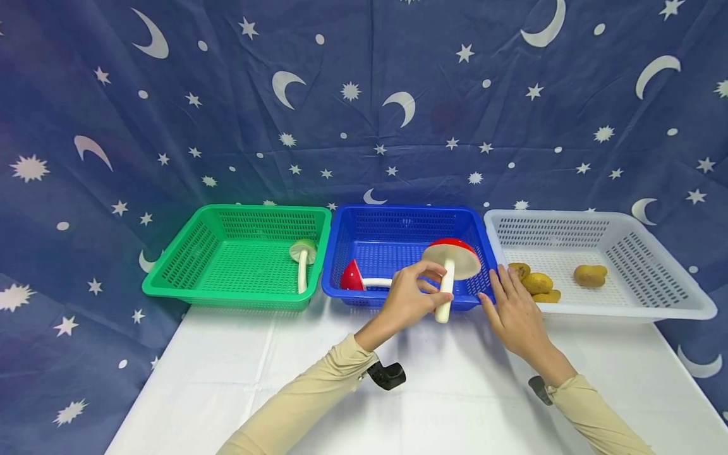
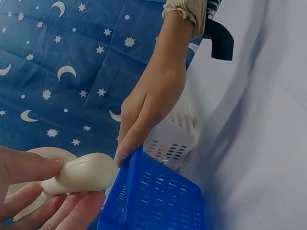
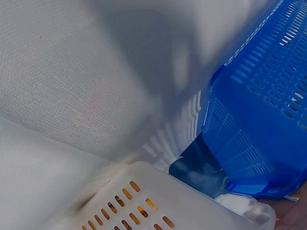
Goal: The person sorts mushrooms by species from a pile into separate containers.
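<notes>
My left hand (image 1: 414, 294) pinches the pale stem of a red-capped toy mushroom (image 1: 452, 258) between thumb and fingers. The mushroom is held cap-up over the front right part of a blue basket (image 1: 355, 218). In the left wrist view, the stem (image 2: 81, 172) points toward the basket's corner. My right hand (image 1: 517, 319) has its fingers stretched out and touches the blue basket's front right corner, beside the white basket (image 1: 631, 309). Inside the blue basket lies another red-capped mushroom (image 1: 352, 277) on its side.
At left stands a green basket (image 1: 170, 287) holding a green-capped mushroom (image 1: 303, 253). Several potatoes (image 1: 537, 282) lie in the white basket's left part, with a separate potato (image 1: 590, 275) farther right. A white cloth (image 1: 239, 373) covers the table; a starry blue curtain (image 1: 341, 126) hangs behind.
</notes>
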Tool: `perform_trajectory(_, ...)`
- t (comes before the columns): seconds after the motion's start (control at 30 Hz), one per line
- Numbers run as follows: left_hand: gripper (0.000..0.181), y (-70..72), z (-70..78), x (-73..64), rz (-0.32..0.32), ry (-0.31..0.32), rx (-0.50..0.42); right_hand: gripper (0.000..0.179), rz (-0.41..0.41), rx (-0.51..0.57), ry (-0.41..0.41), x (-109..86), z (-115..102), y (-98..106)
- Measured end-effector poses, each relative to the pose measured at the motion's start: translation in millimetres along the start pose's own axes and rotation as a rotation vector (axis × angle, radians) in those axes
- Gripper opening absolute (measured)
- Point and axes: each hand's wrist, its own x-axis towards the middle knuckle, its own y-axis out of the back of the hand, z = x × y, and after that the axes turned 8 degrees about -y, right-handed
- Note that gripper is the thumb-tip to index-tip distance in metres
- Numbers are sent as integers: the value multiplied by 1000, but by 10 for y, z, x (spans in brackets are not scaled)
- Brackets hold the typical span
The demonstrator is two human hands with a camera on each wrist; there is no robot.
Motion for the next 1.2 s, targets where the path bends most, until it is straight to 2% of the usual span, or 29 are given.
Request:
perform_trajectory(0.3, 35, 9, -95, 118, 20, 50, -8, 59, 2, 1, 1, -1, 12, 3)
perform_trajectory(1.0, 34, 5, -319, 481, 40, 58, 92, 59, -14, 6, 0, -8, -7, 15)
perform_trajectory(1.2, 33, -9, -409, 615, 83, 69, 118, 59, -13, -2, 1, -8, 2, 2)
